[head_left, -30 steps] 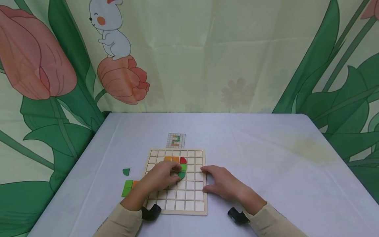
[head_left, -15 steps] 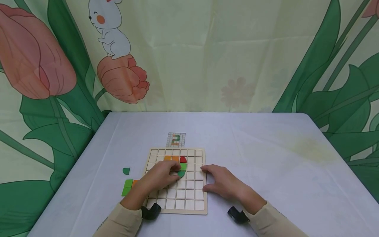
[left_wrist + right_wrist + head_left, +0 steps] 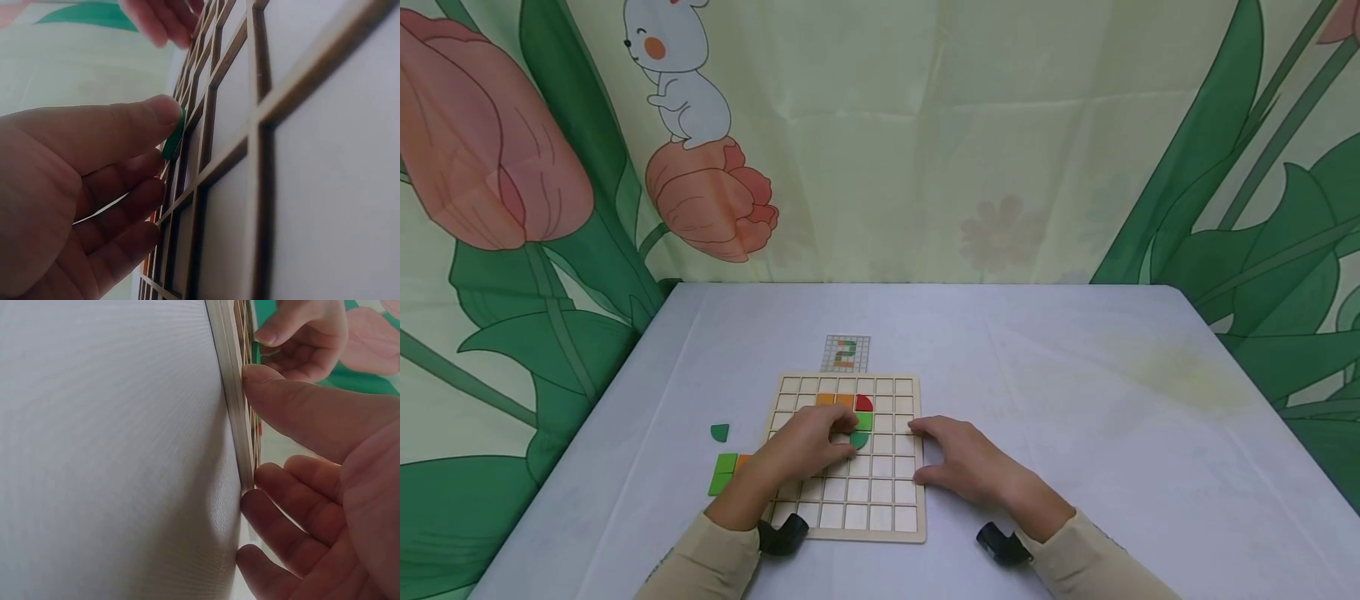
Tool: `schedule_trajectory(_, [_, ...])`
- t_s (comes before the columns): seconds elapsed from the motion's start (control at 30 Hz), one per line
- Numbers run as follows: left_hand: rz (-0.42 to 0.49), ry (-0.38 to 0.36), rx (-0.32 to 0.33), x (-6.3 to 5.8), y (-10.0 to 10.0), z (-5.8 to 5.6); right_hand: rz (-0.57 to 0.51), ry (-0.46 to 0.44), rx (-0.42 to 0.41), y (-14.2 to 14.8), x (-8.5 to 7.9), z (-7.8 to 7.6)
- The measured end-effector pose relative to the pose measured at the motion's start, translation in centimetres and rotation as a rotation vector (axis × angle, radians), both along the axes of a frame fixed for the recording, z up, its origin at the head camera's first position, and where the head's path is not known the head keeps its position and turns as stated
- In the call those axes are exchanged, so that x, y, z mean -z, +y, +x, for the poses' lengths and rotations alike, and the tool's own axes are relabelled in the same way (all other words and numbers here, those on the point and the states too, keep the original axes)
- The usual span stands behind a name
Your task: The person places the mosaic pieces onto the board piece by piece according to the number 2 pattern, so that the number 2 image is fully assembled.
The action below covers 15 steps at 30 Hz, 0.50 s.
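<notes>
A wooden grid board (image 3: pixel 883 493) lies on the white table. My left hand (image 3: pixel 808 446) reaches over it and pinches a dark green rounded tile (image 3: pixel 860 439) between thumb and fingers, tilted at the grid in the left wrist view. Directly above that tile sits a light green square tile (image 3: pixel 865 421), then a red rounded tile (image 3: pixel 865 403). Orange square tiles (image 3: pixel 845 401) lie left of the red one, partly behind my left hand. My right hand (image 3: pixel 962 454) rests against the board's right edge, thumb and fingertips spread along the rim in the right wrist view.
Left of the board lie a loose dark green rounded tile (image 3: pixel 720 432), light green square tiles (image 3: pixel 722 473) and an orange tile (image 3: pixel 742 461) partly hidden by my left arm. A small printed pattern card (image 3: pixel 846 354) touches the board's far edge.
The dark green tile in my left hand has shifted slightly toward the left. My right hand stays at the board's edge.
</notes>
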State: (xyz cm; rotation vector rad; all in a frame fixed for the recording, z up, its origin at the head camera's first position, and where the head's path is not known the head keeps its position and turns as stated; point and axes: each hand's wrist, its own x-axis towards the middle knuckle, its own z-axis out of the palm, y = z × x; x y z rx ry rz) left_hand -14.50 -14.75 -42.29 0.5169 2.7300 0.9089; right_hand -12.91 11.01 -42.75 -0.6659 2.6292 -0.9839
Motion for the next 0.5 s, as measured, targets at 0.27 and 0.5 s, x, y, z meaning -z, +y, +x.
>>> schedule_trajectory(0.27, [0.039, -0.016, 0.002, 0.06, -0.22, -0.17, -0.006, -0.005, 0.002, -0.02, 0.03, -0.03])
schedule_trajectory(0.5, [0.048, -0.015, 0.004, 0.08, -0.21, -0.26, 0.009, -0.014, 0.007, -0.16, -0.12, 0.03])
